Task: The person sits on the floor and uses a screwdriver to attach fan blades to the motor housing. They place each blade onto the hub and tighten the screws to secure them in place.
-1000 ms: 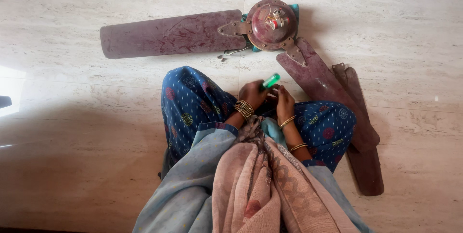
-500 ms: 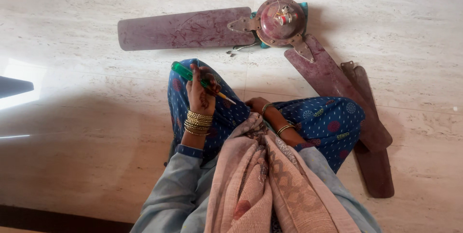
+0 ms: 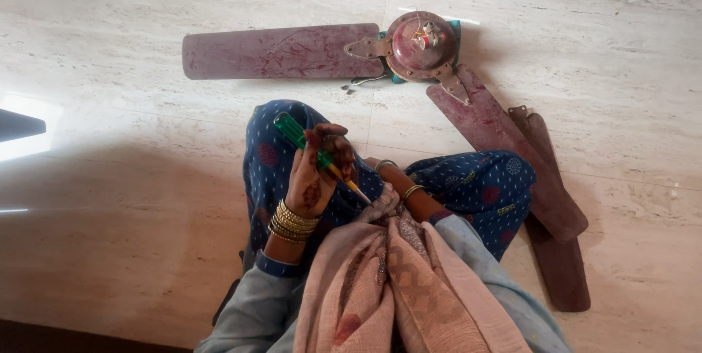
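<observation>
- Your left hand grips the green screwdriver, fingers closed.
- Your right hand is mostly hidden (grip unclear).
- One fan blade lies detached; two remain on the hub.

Screwdriver with glossy green plastic handle and metal shaft; fan blade matt, scuffed maroon; floor polished stone.

Bare floor lies left; fan blades block the right.
</observation>
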